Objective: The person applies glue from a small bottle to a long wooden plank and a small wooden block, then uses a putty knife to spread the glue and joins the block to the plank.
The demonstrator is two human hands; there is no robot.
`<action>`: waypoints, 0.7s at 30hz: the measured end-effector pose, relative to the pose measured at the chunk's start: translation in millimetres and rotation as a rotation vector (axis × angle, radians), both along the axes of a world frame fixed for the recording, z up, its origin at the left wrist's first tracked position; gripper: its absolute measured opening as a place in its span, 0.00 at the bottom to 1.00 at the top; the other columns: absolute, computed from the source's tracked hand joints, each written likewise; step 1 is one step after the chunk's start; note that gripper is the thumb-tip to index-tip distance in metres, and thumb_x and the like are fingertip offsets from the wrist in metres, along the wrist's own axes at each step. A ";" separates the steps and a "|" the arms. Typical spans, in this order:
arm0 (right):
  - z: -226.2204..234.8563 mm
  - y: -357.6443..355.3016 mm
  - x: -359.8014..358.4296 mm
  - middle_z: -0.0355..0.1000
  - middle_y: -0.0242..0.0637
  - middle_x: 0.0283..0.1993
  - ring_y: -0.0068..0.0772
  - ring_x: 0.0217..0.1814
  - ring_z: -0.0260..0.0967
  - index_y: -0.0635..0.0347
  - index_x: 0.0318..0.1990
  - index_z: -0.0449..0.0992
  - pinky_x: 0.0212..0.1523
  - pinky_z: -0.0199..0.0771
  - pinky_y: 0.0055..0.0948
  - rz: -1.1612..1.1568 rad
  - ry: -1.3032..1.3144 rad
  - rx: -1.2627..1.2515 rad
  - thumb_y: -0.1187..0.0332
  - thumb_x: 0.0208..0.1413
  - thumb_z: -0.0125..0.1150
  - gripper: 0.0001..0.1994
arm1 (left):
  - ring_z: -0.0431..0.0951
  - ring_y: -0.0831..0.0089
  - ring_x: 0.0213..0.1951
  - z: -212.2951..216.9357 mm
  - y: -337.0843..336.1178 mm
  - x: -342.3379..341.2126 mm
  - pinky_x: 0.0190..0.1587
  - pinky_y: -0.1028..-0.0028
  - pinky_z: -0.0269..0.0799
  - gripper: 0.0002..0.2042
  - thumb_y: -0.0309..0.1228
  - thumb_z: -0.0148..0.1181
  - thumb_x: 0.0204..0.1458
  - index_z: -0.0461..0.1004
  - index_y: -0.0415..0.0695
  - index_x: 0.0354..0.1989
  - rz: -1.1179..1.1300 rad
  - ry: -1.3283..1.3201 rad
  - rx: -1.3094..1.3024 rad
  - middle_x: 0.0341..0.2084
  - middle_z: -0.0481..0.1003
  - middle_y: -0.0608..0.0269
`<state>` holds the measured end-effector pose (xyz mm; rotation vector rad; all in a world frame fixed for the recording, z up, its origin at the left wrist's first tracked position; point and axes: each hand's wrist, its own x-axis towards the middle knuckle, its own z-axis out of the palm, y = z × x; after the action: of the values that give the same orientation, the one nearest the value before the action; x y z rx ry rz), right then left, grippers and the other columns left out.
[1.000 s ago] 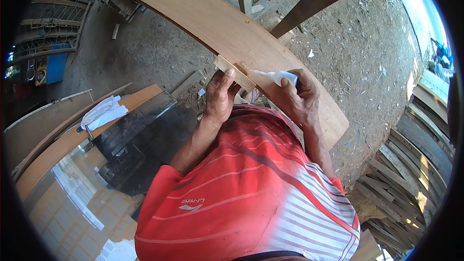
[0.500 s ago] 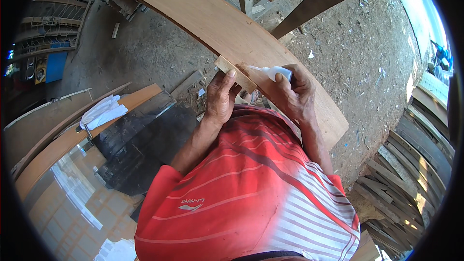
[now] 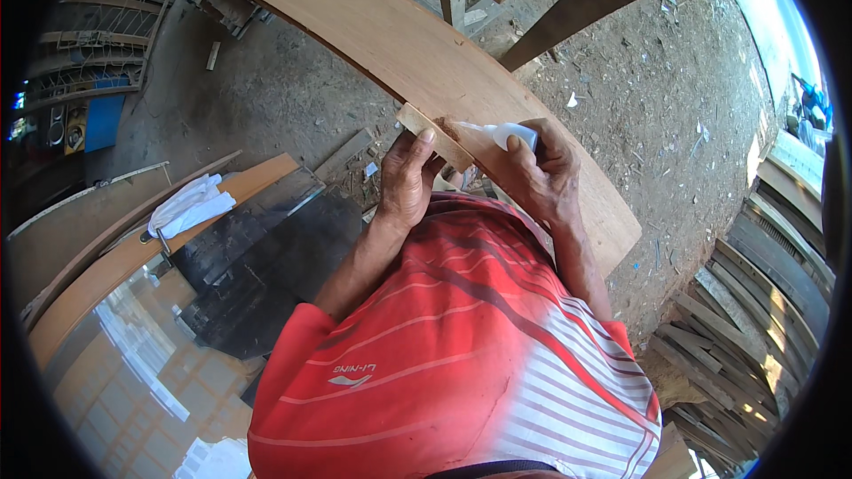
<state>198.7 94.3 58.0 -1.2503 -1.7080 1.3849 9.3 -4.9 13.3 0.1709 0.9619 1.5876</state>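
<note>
A long brown wooden board point(image 3: 390, 35) runs across in front of me, from the far left toward the near right. My left hand point(image 3: 409, 179) grips a small pale wood block point(image 3: 436, 136) against the board's near edge, thumb on its top face. My right hand point(image 3: 548, 173) is closed around a small white squeeze bottle point(image 3: 504, 135), tipped on its side with its thin nozzle pointing left. The nozzle tip is by a small patch of reddish-brown sawdust point(image 3: 450, 129) on the board, next to the block.
A dark panel point(image 3: 266, 257) and a white cloth point(image 3: 191, 204) on a plank lie at the left. Stacked boards point(image 3: 745, 302) fill the right side. A dark beam point(image 3: 612, 0) slants in at the upper right, above a floor point(image 3: 657, 106) littered with chips.
Both hands stay almost where they were. The bottle's nozzle has shifted very slightly; otherwise the block and board look the same.
</note>
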 end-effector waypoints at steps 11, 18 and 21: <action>-4.0 -1.4 2.7 0.76 0.33 0.29 0.22 0.29 0.71 0.62 0.42 0.80 0.32 0.72 0.29 -0.014 0.029 0.017 0.64 0.65 0.66 0.10 | 0.76 0.64 0.59 2.3 1.2 1.2 0.64 0.59 0.74 0.21 0.37 0.61 0.69 0.71 0.40 0.65 0.014 -0.001 0.000 0.58 0.76 0.57; -2.0 -3.6 6.3 0.76 0.33 0.29 0.22 0.29 0.71 0.63 0.42 0.79 0.32 0.72 0.28 -0.019 0.020 0.013 0.65 0.65 0.66 0.09 | 0.76 0.65 0.60 -3.9 -1.1 -0.2 0.64 0.59 0.73 0.21 0.37 0.61 0.69 0.71 0.40 0.65 0.010 -0.020 0.005 0.59 0.76 0.58; -3.6 -5.6 8.8 0.76 0.33 0.29 0.22 0.29 0.72 0.63 0.42 0.79 0.32 0.72 0.28 -0.034 0.059 -0.024 0.65 0.65 0.65 0.09 | 0.76 0.66 0.60 -5.4 -0.6 -0.3 0.64 0.59 0.74 0.21 0.37 0.61 0.68 0.71 0.40 0.65 0.002 -0.022 0.015 0.59 0.75 0.58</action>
<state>207.5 88.7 54.4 -1.2340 -1.6277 1.4116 9.0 -5.6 7.9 0.1629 0.9336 1.5963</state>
